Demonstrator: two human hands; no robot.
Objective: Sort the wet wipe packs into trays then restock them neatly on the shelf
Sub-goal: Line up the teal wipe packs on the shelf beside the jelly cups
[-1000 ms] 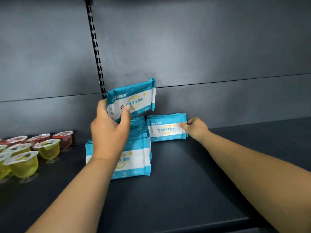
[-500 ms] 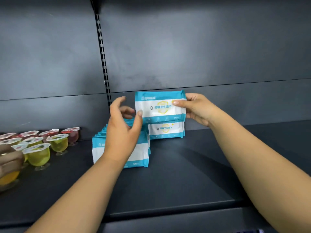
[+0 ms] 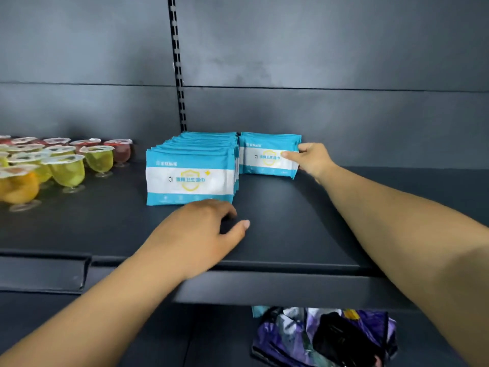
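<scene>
Right now the right hand (image 3: 313, 160) pinches the side edge of a wet wipe pack (image 3: 268, 157), thumb on the front and the other fingers behind. That pack stands at the front of a short row near the back wall of the shelf (image 3: 291, 234). Just beside it on the left stands a long row of packs (image 3: 193, 173), front face showing.

The left hand (image 3: 201, 234) hovers low in front of the long row, fingers loosely curled, holding nothing.

What could go wrong? The packs are thin, soft and floppy, with smooth shiny wrappers. They stand on their narrow bottom edges on a smooth dark metal shelf. I think they could slide or tip forward if the right hand lets go too fast. A bump from the left hand might knock the long row over too.

Round jelly cups (image 3: 66, 168) with foil lids sit at the left.
</scene>
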